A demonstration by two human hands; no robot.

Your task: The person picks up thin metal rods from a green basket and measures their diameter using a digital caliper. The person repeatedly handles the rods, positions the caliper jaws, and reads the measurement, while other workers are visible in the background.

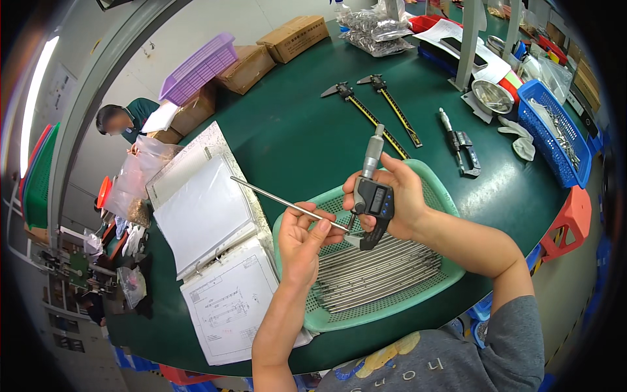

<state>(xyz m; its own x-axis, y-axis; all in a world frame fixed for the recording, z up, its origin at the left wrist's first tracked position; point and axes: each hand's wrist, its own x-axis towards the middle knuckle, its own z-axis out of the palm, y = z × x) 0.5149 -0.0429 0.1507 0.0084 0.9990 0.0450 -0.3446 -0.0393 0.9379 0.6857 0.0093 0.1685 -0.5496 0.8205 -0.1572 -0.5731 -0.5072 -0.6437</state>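
My left hand (302,240) pinches a thin metal rod (277,198) between thumb and fingers. The rod slants up and left over the open binder, and its near end reaches the jaws of a digital micrometer (374,196). Whether the jaws touch the rod, I cannot tell. Closed around the micrometer's frame is my right hand (406,196), with the silver thimble pointing up and away. Under both hands stands a light green plastic basket (439,175), in which many similar metal rods (379,274) lie side by side.
An open binder (202,209) with a drawing lies left of the basket. Beyond are two calipers (392,108), another micrometer (462,147), a glove (519,138) and a blue basket of metal parts (575,171). Cardboard boxes (294,38) and a purple basket (199,68) line the far edge. A person (127,119) is far left.
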